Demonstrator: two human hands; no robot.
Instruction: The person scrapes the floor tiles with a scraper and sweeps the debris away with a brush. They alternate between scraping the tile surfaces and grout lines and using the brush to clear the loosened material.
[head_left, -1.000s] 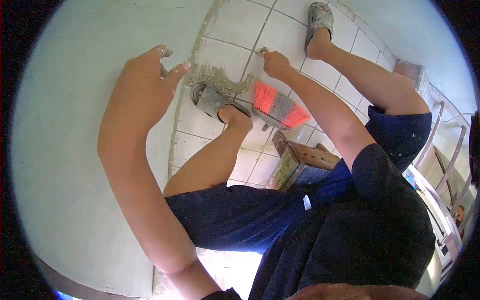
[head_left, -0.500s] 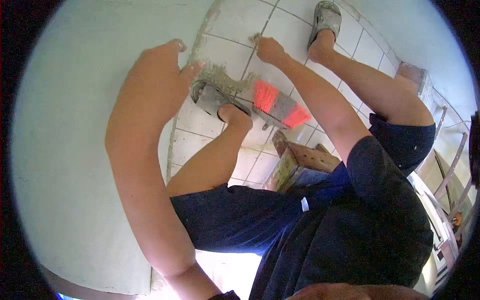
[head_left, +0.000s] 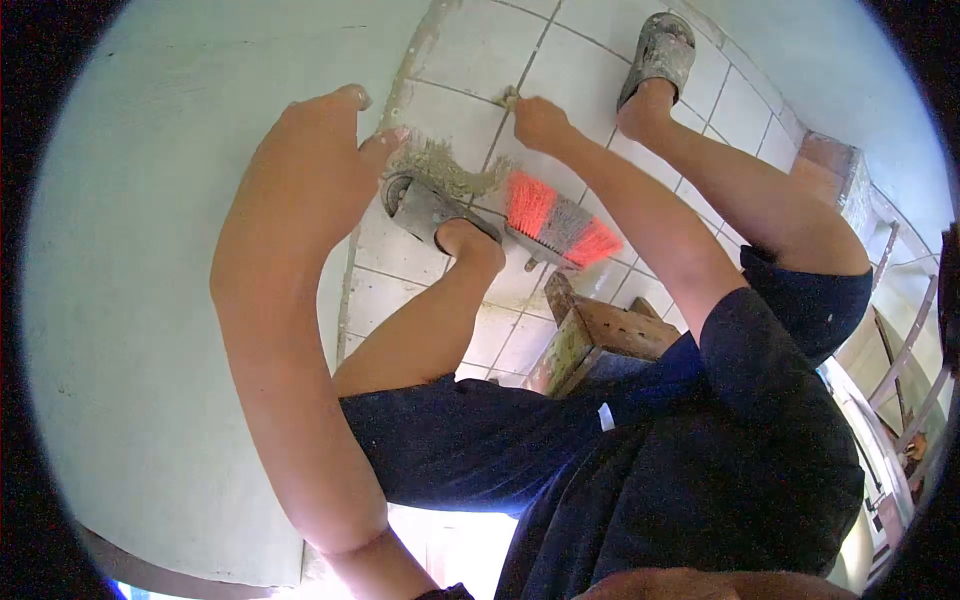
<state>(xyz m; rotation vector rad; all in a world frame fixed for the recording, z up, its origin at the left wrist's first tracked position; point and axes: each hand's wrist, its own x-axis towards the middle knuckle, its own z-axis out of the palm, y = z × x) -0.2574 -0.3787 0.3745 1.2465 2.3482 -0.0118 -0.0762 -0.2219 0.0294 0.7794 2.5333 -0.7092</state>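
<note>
My left hand is beside the pale green wall, thumb and a finger apart, with nothing visible in it; the other fingers are hidden. Its fingertips look smeared with grey. My right hand is closed low over the white tiles, fingers pinched together. A small grey-green lump shows at its fingertips, too small to name. Between the hands, a patch of wet grey-green paste is spread on the floor. Close by lies a broom head with orange and grey bristles.
Two grey slippers, left and right, are on my feet. Under me stands a worn wooden stool. A block sits against the far wall, and thin bars lean at the right.
The whole view has shifted slightly. My right hand has slid a little toward me with the lump at its fingertips. My left hand stays almost where it was.
</note>
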